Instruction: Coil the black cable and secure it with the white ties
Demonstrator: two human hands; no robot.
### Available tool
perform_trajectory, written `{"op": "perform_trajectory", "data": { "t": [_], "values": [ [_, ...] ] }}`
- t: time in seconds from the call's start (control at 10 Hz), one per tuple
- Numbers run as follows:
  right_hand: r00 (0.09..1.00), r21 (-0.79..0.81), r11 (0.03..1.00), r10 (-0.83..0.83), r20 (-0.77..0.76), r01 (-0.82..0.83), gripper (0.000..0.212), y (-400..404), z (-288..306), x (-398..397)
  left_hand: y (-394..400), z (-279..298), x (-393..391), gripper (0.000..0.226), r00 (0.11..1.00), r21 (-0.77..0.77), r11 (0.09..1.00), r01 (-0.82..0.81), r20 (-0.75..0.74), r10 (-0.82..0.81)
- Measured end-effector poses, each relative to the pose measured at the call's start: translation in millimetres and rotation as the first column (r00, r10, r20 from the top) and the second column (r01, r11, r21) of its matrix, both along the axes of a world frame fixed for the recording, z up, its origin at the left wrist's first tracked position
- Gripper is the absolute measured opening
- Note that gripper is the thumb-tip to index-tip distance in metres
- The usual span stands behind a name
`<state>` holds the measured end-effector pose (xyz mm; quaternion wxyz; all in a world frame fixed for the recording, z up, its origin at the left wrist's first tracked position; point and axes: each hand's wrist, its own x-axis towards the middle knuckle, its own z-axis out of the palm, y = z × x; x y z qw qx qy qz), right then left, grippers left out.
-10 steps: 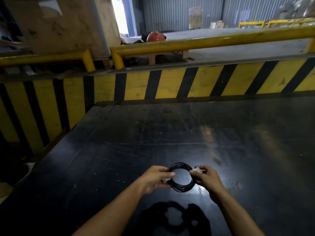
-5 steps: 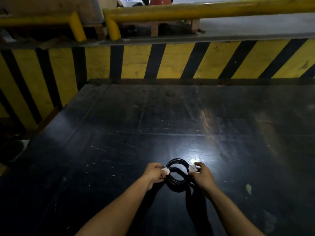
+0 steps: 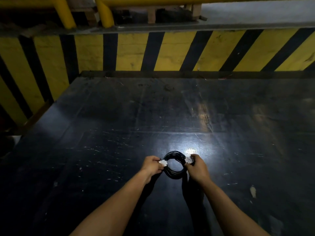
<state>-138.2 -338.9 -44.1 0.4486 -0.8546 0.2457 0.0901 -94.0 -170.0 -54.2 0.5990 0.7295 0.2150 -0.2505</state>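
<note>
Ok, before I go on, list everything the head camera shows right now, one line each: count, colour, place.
black cable: one, black, coiled in a ring, held between both hands over the near part of the table
white ties: two, white, one on the left side of the coil, the other on its right side
table: one, dark and scuffed, fills the middle and near view
striped barrier: one, yellow and black, behind the table
rails: two posts in view, yellow, top left
left hand: one, pinching the left tie
right hand: one, pinching the right tie
</note>
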Motion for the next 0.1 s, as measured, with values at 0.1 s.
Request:
{"op": "perform_trajectory", "data": {
  "t": [0.1],
  "values": [
    [0.999,0.038,0.999,-0.025,0.022,0.024,0.063,-0.1,17.5,-4.4,4.2,6.4,-12.1,0.03,0.999,0.049,0.998,0.033,-0.003,-0.033]
  ]
}}
